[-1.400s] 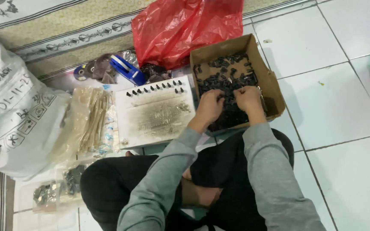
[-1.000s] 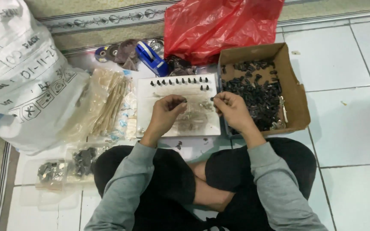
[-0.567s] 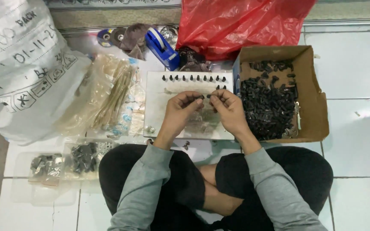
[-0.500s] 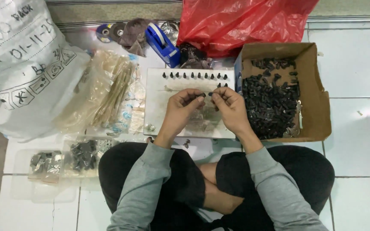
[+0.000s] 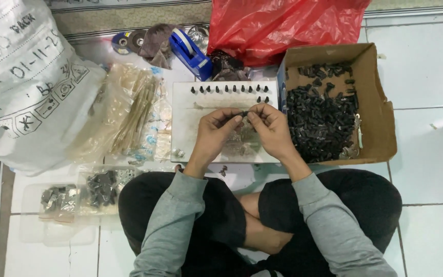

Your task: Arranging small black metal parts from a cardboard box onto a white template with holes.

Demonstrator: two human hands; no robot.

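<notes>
My left hand (image 5: 215, 134) and my right hand (image 5: 269, 128) meet over a white board (image 5: 193, 128) on the floor, pinching one small black part (image 5: 244, 113) between their fingertips. Several black parts (image 5: 229, 89) stand in a row along the board's far edge. To the right, an open cardboard box (image 5: 375, 133) holds a heap of the same black parts (image 5: 320, 117). My crossed legs are below the board.
A large white sack (image 5: 24, 87) lies at the left, with clear plastic bags (image 5: 129, 115) beside it. A red plastic bag (image 5: 283, 25), a blue tape dispenser (image 5: 190, 48) and grinding discs (image 5: 126, 41) sit at the back. Small bags of parts (image 5: 83, 192) lie lower left.
Both hands left the cardboard box and moved left over the white board, coming together on one small black part. The view shifted so the board is centred.
</notes>
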